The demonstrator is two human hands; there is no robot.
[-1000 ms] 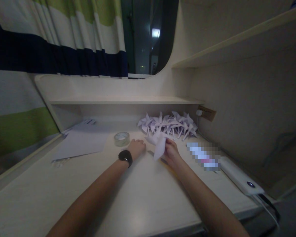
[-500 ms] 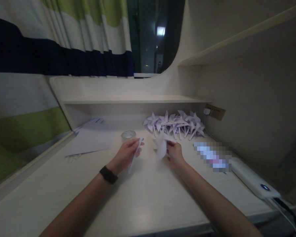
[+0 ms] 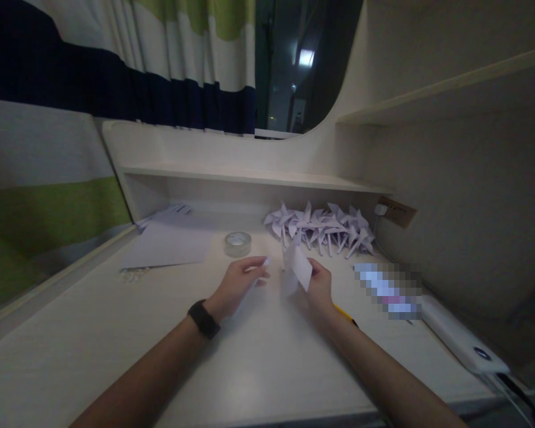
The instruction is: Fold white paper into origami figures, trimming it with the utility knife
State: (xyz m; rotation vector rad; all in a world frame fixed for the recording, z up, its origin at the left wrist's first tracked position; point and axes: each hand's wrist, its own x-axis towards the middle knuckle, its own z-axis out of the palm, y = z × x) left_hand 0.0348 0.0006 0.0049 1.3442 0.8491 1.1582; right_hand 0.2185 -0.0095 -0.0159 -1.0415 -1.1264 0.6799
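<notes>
My left hand [image 3: 237,286], with a black band on its wrist, is closed around a thin white paper stick [image 3: 266,262]. Only the stick's tip shows clearly past the fingers; most of its length is hidden by the hand. Facing it across a small gap, my right hand [image 3: 321,286] pinches a folded white paper pinwheel [image 3: 299,268] by its right side, raised above the desk. The stick and the pinwheel are apart. Behind the right hand lies a heap of finished paper pinwheels on sticks [image 3: 323,227]. A roll of clear tape [image 3: 238,252] rests just beyond the left hand.
White paper sheets [image 3: 167,242] lie at the back left, with small pale pieces [image 3: 135,274] at their edge. A yellow-and-black tool [image 3: 346,314] is partly hidden by my right forearm. On the right are a blurred-out device and a white power bank [image 3: 461,336] with cables.
My view has shifted slightly. The paper stick has turned so that less of it shows, and the pinwheel shows a flatter side toward me. The yellow-and-black tool has come into sight beside my right forearm.
</notes>
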